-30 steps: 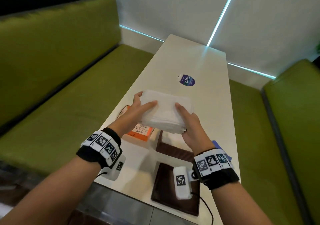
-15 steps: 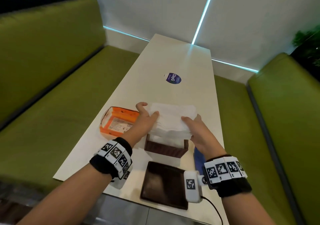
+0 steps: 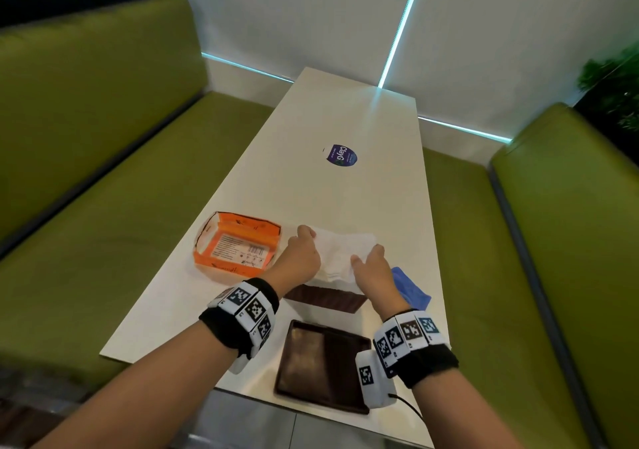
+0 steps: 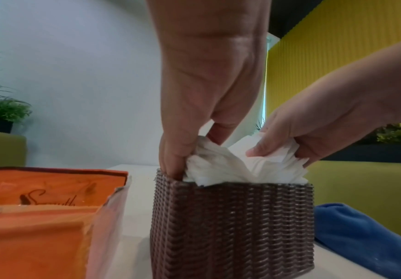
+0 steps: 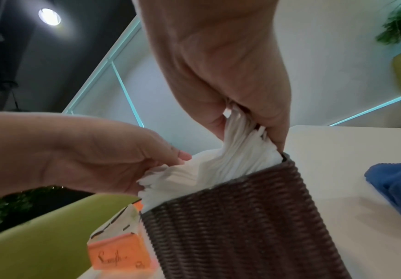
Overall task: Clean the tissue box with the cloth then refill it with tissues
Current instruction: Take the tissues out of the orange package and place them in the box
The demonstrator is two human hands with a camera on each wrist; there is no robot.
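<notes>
A brown woven tissue box [image 3: 325, 300] [image 4: 233, 224] [image 5: 242, 222] stands open-topped on the white table [image 3: 345, 192]. A white stack of tissues [image 3: 340, 255] [image 4: 233, 169] [image 5: 209, 169] sits partly inside it, bulging above the rim. My left hand [image 3: 302, 255] [image 4: 194, 143] pinches the stack's left end, fingers dipping inside the box wall. My right hand [image 3: 370, 265] [image 5: 249, 130] grips the right end. A folded blue cloth [image 3: 409, 286] [image 4: 366, 232] [image 5: 397, 186] lies just right of the box.
An orange tissue packet [image 3: 238, 244] [image 4: 44, 217], torn open, lies left of the box. The box's dark brown lid [image 3: 323, 367] rests near the table's front edge. Green benches [image 3: 114, 206] flank both long sides. A round purple sticker [image 3: 340, 154] marks the table's middle.
Both hands have lowered the tissue stack from above the table down into the brown box; the stack now crumples at its ends.
</notes>
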